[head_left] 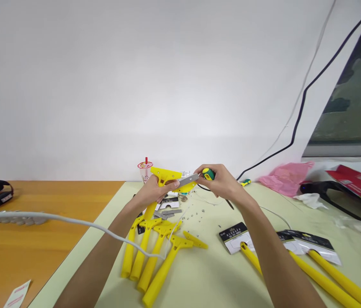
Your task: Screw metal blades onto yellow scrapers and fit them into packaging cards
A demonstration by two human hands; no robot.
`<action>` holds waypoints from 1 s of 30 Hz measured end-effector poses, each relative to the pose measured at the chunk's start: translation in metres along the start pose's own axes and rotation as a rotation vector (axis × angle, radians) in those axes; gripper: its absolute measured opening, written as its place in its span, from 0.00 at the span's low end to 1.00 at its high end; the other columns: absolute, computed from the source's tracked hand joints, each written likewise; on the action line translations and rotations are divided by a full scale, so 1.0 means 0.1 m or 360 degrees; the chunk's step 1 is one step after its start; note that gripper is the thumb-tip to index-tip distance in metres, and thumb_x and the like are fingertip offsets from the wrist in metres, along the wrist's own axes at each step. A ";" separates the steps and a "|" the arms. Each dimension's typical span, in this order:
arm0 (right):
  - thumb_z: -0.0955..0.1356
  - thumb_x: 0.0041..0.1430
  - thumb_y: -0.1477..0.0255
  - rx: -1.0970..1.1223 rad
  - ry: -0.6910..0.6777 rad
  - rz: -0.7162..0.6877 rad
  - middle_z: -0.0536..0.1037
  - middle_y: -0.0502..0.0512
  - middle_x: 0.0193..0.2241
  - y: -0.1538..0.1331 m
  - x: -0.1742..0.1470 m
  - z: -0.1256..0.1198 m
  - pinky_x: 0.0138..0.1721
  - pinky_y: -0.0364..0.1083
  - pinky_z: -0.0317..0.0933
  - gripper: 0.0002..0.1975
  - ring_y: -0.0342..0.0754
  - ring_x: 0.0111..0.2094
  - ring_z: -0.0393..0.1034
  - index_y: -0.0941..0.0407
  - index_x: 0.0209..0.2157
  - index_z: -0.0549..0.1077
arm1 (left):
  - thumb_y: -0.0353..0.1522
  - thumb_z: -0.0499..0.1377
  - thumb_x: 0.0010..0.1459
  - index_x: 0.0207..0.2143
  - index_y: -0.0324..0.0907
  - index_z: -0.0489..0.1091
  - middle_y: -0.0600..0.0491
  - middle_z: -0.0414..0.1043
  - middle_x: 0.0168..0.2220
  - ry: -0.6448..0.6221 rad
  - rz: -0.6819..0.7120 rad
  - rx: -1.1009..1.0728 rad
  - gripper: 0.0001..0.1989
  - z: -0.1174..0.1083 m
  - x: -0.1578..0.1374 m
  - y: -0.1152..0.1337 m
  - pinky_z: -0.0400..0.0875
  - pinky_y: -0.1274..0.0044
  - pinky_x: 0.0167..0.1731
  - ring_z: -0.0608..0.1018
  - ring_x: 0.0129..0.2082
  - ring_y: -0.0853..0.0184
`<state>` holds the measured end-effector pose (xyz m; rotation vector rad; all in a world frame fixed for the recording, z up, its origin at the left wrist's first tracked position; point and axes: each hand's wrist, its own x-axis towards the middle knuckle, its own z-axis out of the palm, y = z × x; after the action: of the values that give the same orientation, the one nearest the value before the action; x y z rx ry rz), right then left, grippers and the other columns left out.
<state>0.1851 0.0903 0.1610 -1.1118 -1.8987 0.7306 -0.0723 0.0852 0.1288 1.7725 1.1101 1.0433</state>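
Note:
My left hand [154, 190] is closed around a yellow scraper [165, 174], its head up and its handle pointing down. Its thumb presses on a grey metal blade [189, 179], which lies over a separate yellow plate [184, 188]. My right hand [220, 179] is closed, fingertips at the blade's right end. A green-and-yellow screwdriver handle [208, 173] is tucked in the same hand. Below the hands are small metal nuts or screws [201, 212] and loose grey blades [171, 211]. Several yellow scraper handles [164, 269] lie side by side in front of my left forearm.
Carded yellow scrapers [323, 276] lie at the right, with another green-and-yellow tool [246, 182] behind. A lidded cup [145, 170] stands by the wall. A pale cable [97, 231] crosses my left forearm. Pink plastic [283, 177] and a red package [358, 186] sit at the far right.

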 end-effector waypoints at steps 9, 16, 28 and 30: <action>0.78 0.59 0.51 0.0508 0.0194 0.0003 0.66 0.43 0.15 0.09 0.08 0.13 0.15 0.44 0.51 0.21 0.40 0.14 0.53 0.55 0.38 0.81 | 0.49 0.74 0.57 0.37 0.43 0.76 0.64 0.56 0.16 0.0107 0.0054 -0.0461 0.21 0.12 0.08 -0.08 0.52 0.79 0.17 0.54 0.14 0.77; 0.78 0.58 0.49 0.0641 0.0013 -0.0056 0.74 0.45 0.20 0.10 0.07 0.20 0.17 0.43 0.48 0.25 0.38 0.14 0.51 0.54 0.46 0.81 | 0.43 0.79 0.50 0.38 0.42 0.74 0.64 0.61 0.24 0.0115 -0.0060 -0.1005 0.23 0.19 0.10 -0.10 0.50 0.83 0.16 0.50 0.16 0.82; 0.78 0.58 0.51 0.0402 0.0095 0.0007 0.63 0.40 0.13 0.02 0.05 0.35 0.17 0.41 0.53 0.20 0.39 0.14 0.53 0.53 0.32 0.78 | 0.48 0.78 0.50 0.37 0.38 0.80 0.60 0.67 0.21 0.0463 0.0159 -0.0643 0.24 0.23 0.07 -0.06 0.51 0.80 0.16 0.57 0.15 0.80; 0.78 0.58 0.52 0.0392 0.0125 0.0007 0.62 0.41 0.13 0.02 0.06 0.36 0.16 0.41 0.51 0.19 0.39 0.14 0.54 0.53 0.31 0.78 | 0.50 0.78 0.50 0.38 0.38 0.80 0.59 0.69 0.22 0.0470 0.0154 -0.0553 0.26 0.23 0.07 -0.06 0.52 0.80 0.16 0.57 0.15 0.79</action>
<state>0.1535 0.0932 0.1427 -0.9750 -1.6893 0.8843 -0.0510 0.0888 0.1164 1.4370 0.9495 1.4948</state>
